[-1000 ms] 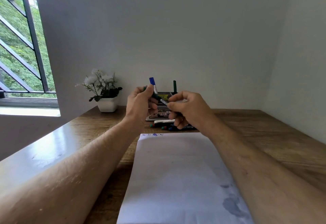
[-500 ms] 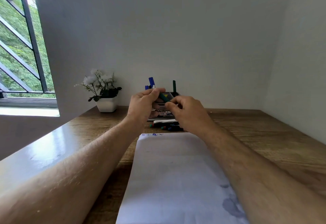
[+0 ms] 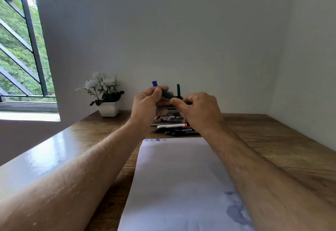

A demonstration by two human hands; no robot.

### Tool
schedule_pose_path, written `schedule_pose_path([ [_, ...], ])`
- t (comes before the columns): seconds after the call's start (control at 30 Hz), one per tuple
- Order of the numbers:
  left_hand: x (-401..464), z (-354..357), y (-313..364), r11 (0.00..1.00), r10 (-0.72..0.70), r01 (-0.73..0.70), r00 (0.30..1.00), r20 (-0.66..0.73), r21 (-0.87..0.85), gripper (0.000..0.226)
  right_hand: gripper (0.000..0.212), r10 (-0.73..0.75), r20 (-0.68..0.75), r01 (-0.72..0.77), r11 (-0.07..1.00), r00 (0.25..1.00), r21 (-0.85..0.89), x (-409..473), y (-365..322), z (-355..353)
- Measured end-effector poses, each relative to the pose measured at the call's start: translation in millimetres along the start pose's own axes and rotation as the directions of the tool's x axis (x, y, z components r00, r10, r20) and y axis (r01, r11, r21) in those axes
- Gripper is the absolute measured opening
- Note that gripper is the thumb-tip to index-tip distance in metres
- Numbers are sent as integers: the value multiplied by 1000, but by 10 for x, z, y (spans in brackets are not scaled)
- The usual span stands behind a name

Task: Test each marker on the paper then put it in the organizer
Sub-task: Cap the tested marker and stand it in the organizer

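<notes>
The fingers (image 3: 156,92) of the left hand (image 3: 145,105) are curling round the green marker (image 3: 167,94), thumb pressing on its upper end, while the fingers (image 3: 177,101) of the right hand (image 3: 200,110) are pinching its lower end. Both hands are holding it in the air just in front of the organizer (image 3: 170,117), tilted down toward the right. A two-handed hold at opposite ends probably means the cap is being pushed on or pulled off; the joint itself is hidden behind the fingertips, so which one I cannot tell.

Compared with a second ago, the hands are sitting closer together and a little higher, and the white stretch of barrel that was showing between them is no longer showing, which suggests capping.

The organizer is standing at the back of the tabletop (image 3: 263,140), against the wall, with a blue marker (image 3: 154,83) and a dark green marker (image 3: 178,90) already sticking up out of it. Several untested markers (image 3: 174,130) are lying in a row just in front of the organizer, between it and the paper (image 3: 181,185). The paper is carrying a few small scribbles (image 3: 156,140) along the edge nearest the organizer. A potted plant (image 3: 107,96) is standing to the left of the organizer.
</notes>
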State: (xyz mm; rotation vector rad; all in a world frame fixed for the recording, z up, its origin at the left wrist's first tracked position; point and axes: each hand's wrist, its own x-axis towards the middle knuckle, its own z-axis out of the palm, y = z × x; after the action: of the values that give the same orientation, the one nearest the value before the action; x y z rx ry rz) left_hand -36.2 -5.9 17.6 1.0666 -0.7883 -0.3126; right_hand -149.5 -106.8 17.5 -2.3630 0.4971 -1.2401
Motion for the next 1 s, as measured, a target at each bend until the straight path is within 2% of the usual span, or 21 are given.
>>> schedule_pose_path([
  [0.13,12,-3,42,998,33,-37,998,-55,-60,25,52,52,-27,-52,999,998,2,14,38,-21],
  [0.27,90,-90,56,997,15,-31,978,-210,-75,28,43,106,-7,-106,993,994,48,-5,62,12],
  [0.33,109,-131,67,1000,-6,5,973,-229,-8,27,35,145,1,-145,984,989,100,5,60,32],
  [0.4,89,-133,60,994,-37,59,974,-222,92,27,21,198,31,-200,954,980,224,19,52,39],
  [0.47,59,-107,38,964,-96,141,976,-197,227,26,26,238,91,-255,899,967,355,21,44,46],
  [0.53,46,-72,22,873,-172,223,973,-155,434,25,30,259,165,-305,856,952,418,5,24,38],
  [0.57,31,-57,35,780,-214,237,971,-110,580,24,30,261,205,-328,825,943,460,-4,12,32],
  [0.63,8,-35,65,540,-325,163,945,26,826,24,35,268,286,-387,734,920,557,-12,-1,25],
  [0.67,0,-31,73,443,-393,108,916,85,890,23,36,278,323,-422,691,905,587,-13,-2,28],
  [0.73,-23,-35,78,327,-513,38,847,143,944,26,30,313,386,-494,637,868,592,-18,3,31],
  [0.8,-52,-53,79,295,-594,31,789,158,955,34,18,346,415,-530,673,842,515,-31,18,46],
  [0.87,-57,-84,65,286,-629,28,760,165,958,31,11,357,431,-531,746,829,403,-46,43,67],
  [0.93,-35,-118,37,280,-643,19,746,173,960,27,27,363,453,-534,775,814,338,-59,62,76],
  [1.0,-8,-142,8,276,-648,2,739,184,961,29,34,349,476,-527,790,807,315,-65,72,84],
])
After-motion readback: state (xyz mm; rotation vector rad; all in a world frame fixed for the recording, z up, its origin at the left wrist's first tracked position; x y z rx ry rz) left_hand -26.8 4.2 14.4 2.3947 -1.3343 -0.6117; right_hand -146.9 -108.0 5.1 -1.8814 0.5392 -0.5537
